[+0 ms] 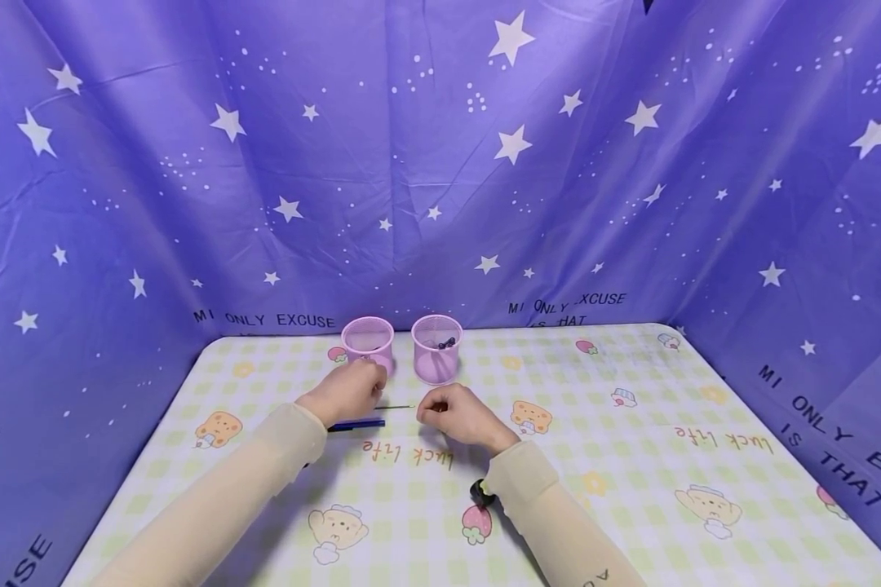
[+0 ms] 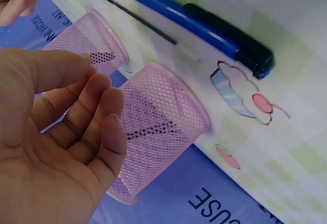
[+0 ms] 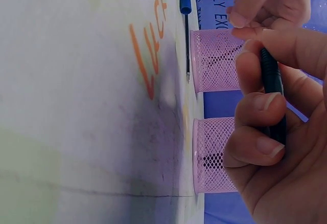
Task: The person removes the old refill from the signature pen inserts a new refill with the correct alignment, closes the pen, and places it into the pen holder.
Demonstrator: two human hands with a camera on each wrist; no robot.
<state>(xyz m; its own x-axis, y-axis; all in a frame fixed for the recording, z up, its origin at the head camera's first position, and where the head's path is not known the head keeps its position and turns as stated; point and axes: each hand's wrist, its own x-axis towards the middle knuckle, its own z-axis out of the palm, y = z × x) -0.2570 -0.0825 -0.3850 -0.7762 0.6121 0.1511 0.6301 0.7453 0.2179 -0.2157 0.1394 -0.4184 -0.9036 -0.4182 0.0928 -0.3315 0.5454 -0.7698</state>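
Observation:
My right hand [image 1: 458,417] grips a dark ribbed pen part [image 3: 272,75] between thumb and curled fingers, low over the table. Beside the left pink mesh cup [image 1: 349,346], my left hand [image 1: 345,391] has its thumb tip against the bent index finger. I cannot tell whether something small is pinched there. Between the hands and the cups lies a thin pen refill [image 2: 140,19]. Near the left hand rest a blue pen barrel [image 2: 168,14] and a black piece [image 2: 230,32] along its side, partly covered by that hand in the head view.
A second pink mesh cup [image 1: 436,372] stands to the right, with small dark pieces [image 1: 447,343] inside. Both cups stand at the back edge of the checked tablecloth [image 1: 631,456]. Behind and at both sides hangs a purple star-patterned curtain [image 1: 440,163].

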